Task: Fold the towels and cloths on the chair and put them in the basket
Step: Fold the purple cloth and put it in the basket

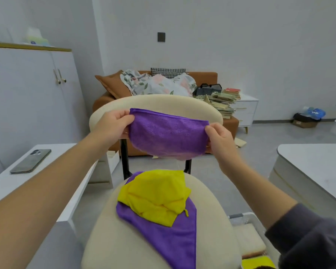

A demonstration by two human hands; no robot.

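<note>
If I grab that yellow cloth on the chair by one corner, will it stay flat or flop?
Probably flops: the yellow cloth lies rumpled in soft folds. Likely light too: the similar held purple cloth sags from mere fingertip pinches.

The small purple rectangular cloth (167,133) at 12 o'clock has a matt, finely looped terry nap. The crumpled yellow cloth (157,197) and the flat purple cloth (169,235) at 6 o'clock show the same soft, fuzzy weave. The cream oval chair (124,239) wears smooth matt fabric; its black posts (125,158) look like painted metal. At 9 o'clock the white desk (8,183) is smooth with a faint sheen, and the dark slab phone (30,161) is glossy.
</note>
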